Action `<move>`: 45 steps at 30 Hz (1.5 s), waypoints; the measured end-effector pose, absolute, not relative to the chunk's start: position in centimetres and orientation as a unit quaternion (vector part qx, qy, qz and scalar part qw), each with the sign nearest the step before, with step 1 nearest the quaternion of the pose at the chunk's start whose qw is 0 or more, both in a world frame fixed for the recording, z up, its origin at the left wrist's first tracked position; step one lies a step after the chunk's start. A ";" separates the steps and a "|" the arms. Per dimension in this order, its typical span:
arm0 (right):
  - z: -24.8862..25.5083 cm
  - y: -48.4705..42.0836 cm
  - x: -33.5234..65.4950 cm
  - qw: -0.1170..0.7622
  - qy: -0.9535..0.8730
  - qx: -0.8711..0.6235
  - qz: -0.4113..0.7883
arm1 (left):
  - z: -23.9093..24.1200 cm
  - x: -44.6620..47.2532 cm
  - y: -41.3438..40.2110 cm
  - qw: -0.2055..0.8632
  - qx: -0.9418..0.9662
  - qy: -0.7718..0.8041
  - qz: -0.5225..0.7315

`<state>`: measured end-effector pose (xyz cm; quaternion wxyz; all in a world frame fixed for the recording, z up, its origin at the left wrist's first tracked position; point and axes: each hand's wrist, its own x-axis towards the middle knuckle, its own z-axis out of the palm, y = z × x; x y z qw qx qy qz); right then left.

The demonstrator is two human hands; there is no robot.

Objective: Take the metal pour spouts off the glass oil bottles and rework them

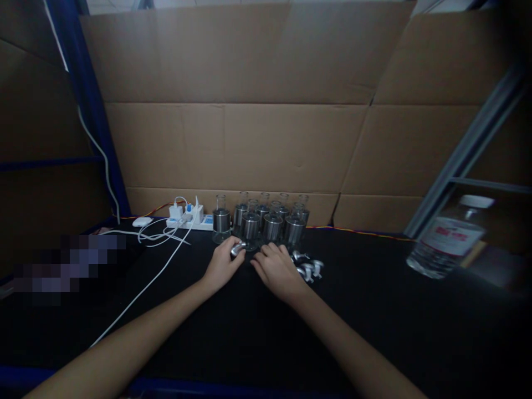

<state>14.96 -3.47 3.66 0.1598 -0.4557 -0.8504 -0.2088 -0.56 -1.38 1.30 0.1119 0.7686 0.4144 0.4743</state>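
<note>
A small shiny metal cap-like piece point(238, 249) is pinched between the thumb and fingers of my left hand point(222, 263), low in front of the bottles. Just to its right is my right hand point(276, 269), palm down, its fingers loosely bent and slightly apart; nothing shows in them, though the underside is hidden. Beyond both hands stand several glass bottles point(250, 226) with silver metal sleeves and clear necks, grouped upright. One such bottle point(221, 220) is at the group's left end. Beside my right hand lie several silver-and-white spout-like pieces point(308, 270), partly covered by it.
A white power strip point(202, 224) with plugged-in chargers lies left of the bottles, its white cable point(153, 280) crossing the black tabletop point(233, 343). A large clear water bottle point(448, 241) stands at the right. Cardboard point(249, 138) walls off the back.
</note>
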 end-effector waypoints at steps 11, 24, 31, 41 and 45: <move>4.2 -3.8 14.6 0.190 -0.863 -0.450 -0.130 | 1.5 -0.1 -2.4 0.054 0.827 0.376 0.415; 4.3 -4.5 13.9 0.160 -0.834 -0.522 -0.077 | 2.1 0.2 -3.3 -0.010 0.857 0.369 0.359; 4.2 -4.7 14.2 0.224 -0.845 -0.486 -0.017 | 1.7 0.1 -3.0 0.035 0.837 0.379 0.394; 3.9 -3.1 15.1 0.311 -0.866 -0.386 0.066 | 1.7 0.0 -2.7 0.117 0.819 0.352 0.438; 4.2 -3.2 15.1 0.366 -0.841 -0.370 0.146 | 1.9 0.2 -2.8 0.166 0.808 0.327 0.462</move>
